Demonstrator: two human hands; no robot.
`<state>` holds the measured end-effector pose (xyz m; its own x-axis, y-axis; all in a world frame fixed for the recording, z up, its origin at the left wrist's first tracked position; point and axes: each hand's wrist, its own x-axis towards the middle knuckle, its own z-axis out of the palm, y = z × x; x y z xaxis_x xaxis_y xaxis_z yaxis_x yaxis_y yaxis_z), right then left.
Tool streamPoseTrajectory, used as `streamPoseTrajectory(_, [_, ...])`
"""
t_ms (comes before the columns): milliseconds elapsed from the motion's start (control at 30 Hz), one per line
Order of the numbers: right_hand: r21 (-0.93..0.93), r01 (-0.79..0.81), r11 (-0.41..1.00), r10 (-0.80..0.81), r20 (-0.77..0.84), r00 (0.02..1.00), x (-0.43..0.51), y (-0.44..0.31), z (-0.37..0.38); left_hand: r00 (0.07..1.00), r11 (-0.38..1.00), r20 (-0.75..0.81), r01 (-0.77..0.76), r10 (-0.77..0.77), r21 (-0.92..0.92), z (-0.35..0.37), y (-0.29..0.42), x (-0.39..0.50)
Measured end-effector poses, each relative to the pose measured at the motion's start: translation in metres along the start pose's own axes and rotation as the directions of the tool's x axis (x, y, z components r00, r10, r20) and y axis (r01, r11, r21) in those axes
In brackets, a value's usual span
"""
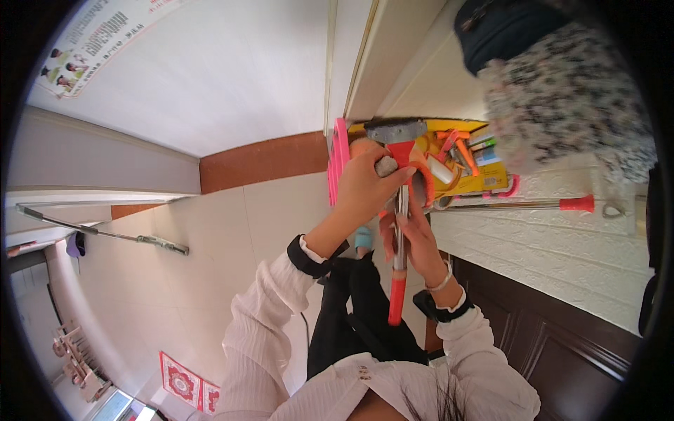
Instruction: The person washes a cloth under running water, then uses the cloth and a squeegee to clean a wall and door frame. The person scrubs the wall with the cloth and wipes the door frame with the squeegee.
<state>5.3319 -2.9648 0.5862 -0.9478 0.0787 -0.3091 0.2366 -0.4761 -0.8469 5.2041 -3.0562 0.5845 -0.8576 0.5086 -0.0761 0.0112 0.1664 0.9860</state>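
Both my hands are around a long tool with a metal shaft [401, 226] and a red handle [397, 297]; its red neck and grey, blade-like head [396, 131] point away from me. My left hand [363, 181] holds a small greyish cloth or pad [386, 166] near the neck. The fingers of my right hand [416, 237] curl at the shaft, above the red handle. An orange fuzzy ring-shaped item [425, 184] lies right beside my hands, partly hidden. Behind is a yellow box [476, 183] with orange-handled tools [466, 152] and a white roller-like item [438, 169].
A pink plastic rack [337, 158] stands left of the box. A metal rod with a red end [576, 203] lies along the white brick-patterned wall. Fluffy clothing [568, 100] hangs upper right. A metal pole [105, 231] lies at left; a dark door [558, 342] is lower right.
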Motion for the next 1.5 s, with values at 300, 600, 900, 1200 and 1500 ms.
streamPoseTrajectory(300, [0.300,-0.074,0.951,0.078,-0.004,0.997,-0.018,-0.109,0.041,0.939,0.730,0.201,0.344,-0.279,-0.591,-0.002,0.059,0.025])
streamPoseTrajectory(600, [0.322,-0.321,0.891,0.317,0.068,0.946,0.024,-0.183,0.070,0.909,0.027,0.400,0.405,-0.120,-0.914,0.000,0.063,0.060])
streamPoseTrajectory(900, [0.514,-0.393,0.762,0.374,0.146,0.916,0.055,-0.190,0.085,0.924,-0.145,0.312,0.285,-0.220,-0.947,0.010,0.058,0.074])
streamPoseTrajectory(1200, [0.571,-0.379,0.728,0.320,0.206,0.925,0.060,-0.176,0.101,0.923,-0.033,0.323,0.324,-0.209,-0.946,0.003,0.050,0.078])
streamPoseTrajectory(1500, [0.586,-0.320,0.744,0.327,0.098,0.940,0.071,-0.156,0.102,0.845,-0.032,0.389,0.406,-0.366,-0.913,-0.011,0.045,0.081])
